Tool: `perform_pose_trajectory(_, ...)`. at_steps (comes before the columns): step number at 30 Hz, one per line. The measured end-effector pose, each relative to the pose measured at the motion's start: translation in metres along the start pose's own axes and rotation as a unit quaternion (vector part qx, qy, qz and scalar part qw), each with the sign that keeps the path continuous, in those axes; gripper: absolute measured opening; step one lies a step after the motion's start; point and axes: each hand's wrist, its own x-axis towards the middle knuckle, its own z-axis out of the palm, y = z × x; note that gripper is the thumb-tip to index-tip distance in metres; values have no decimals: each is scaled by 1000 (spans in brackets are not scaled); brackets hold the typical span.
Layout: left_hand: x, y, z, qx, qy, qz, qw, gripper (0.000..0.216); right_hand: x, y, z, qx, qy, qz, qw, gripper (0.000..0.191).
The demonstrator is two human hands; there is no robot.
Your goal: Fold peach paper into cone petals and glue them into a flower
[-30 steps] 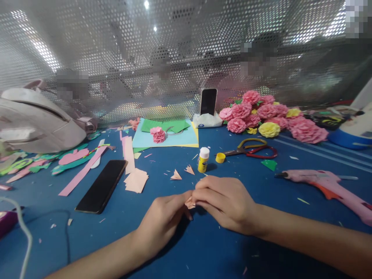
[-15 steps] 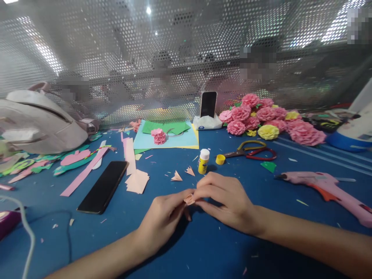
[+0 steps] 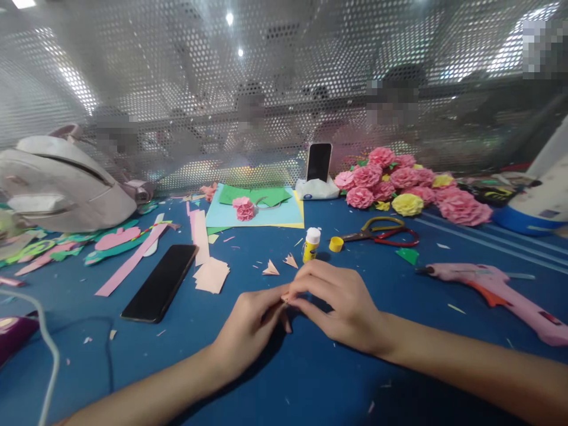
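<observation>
Between my fingertips is a small folded piece of peach paper (image 3: 285, 299), now mostly covered by the fingers. My left hand (image 3: 251, 328) pinches it from the left, and my right hand (image 3: 339, 302) closes on it from the right. Just beyond the hands stands a glue stick (image 3: 311, 246) with a white bottom and yellow label, its yellow cap (image 3: 336, 244) lying beside it. Two small folded peach paper pieces (image 3: 271, 268) rest to its left. A stack of peach paper squares (image 3: 212, 276) lies farther left.
A black phone (image 3: 160, 284) lies at left, near pink paper strips (image 3: 131, 260). Scissors (image 3: 377, 231) and a pink glue gun (image 3: 492, 290) are at right. Behind are paper flowers (image 3: 390, 180), a propped phone (image 3: 319, 163), coloured sheets (image 3: 222, 214) and a bag (image 3: 66, 183).
My right fingers have moved slightly left and closed over the peach paper, so less of it shows. The whole view has shifted a little.
</observation>
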Motion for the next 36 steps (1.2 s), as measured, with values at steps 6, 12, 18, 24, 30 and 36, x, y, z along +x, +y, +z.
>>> perform_pose_trajectory(6,9,3,0,-121,0,-83,989,24,2,-2,8,159,-17,235,959,11)
perform_pose_trajectory(12,9,2,0,-144,0,-91,985,25,2,-3,10,245,-13,301,922,17)
perform_pose_trajectory(18,7,3,0,-125,-1,-87,988,26,-1,-2,10,222,-13,292,930,20)
perform_pose_trajectory(24,5,3,-1,-40,-6,-38,998,25,-4,5,9,186,-31,234,954,18)
perform_pose_trajectory(30,2,0,-5,13,-56,-4,998,25,-6,7,4,139,-120,192,964,25)
perform_pose_trajectory(36,7,7,-4,-85,-84,-49,992,29,-5,8,3,189,-169,196,947,24)
